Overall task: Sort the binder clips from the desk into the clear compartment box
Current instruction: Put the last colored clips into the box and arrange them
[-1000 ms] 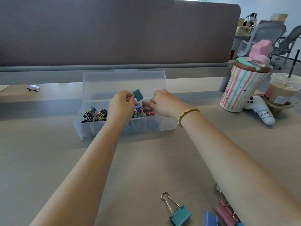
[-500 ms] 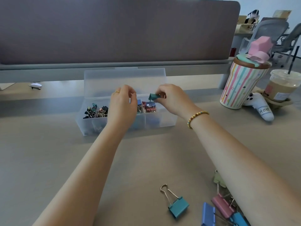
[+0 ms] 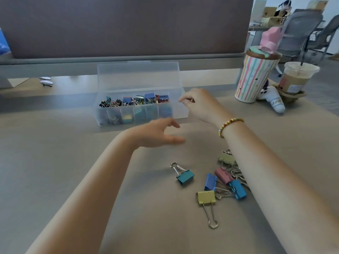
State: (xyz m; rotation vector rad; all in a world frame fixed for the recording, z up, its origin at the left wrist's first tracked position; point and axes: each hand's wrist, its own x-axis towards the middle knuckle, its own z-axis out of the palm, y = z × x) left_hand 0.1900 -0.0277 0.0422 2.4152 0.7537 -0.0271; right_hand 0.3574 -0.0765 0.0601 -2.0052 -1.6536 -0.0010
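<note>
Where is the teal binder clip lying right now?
In the head view, the teal binder clip lies alone on the desk, left of the loose clip pile and nearer the camera than the left hand.

We count six binder clips loose on the bench: one teal, two yellow, one pink, two blue. One clear compartment box, two cups, two hands.

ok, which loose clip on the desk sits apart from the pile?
The teal clip. It lies alone, left of the pile by the right forearm, where the blue, pink and yellow clips overlap or touch.
</note>
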